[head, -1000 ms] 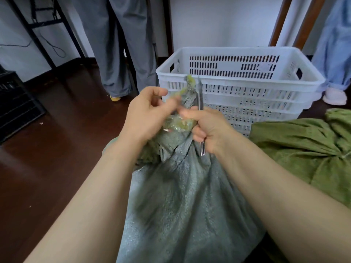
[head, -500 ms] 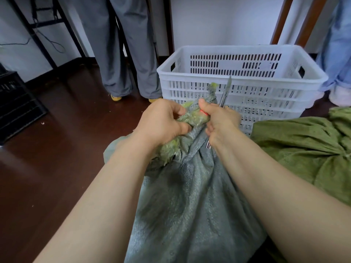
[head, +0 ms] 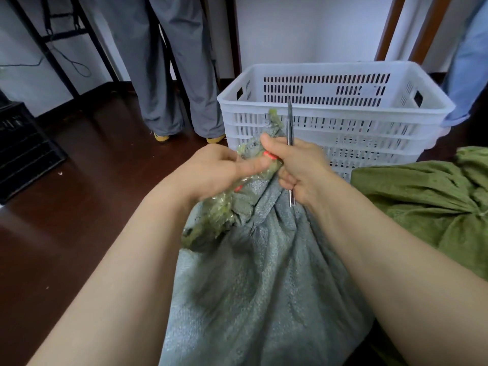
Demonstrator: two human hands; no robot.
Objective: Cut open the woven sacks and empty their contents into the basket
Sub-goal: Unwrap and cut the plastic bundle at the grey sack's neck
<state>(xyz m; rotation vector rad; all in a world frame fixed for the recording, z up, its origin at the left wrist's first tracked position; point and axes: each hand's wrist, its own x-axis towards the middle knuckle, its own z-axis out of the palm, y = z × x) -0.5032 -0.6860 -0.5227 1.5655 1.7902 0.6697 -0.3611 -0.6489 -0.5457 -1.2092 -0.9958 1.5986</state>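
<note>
The left hand (head: 211, 173) had its grip closed round the bunched neck of the grey sack (head: 264, 273) — probably to keep the tie taut — while the right hand (head: 301, 173) clenched a thin blade (head: 290, 122), tip up. The sack stood just before the white basket (head: 330, 112).

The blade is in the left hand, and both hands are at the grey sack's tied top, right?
No. The head view shows the blade in the right hand; the left hand is also at the grey sack's tied top.
</note>
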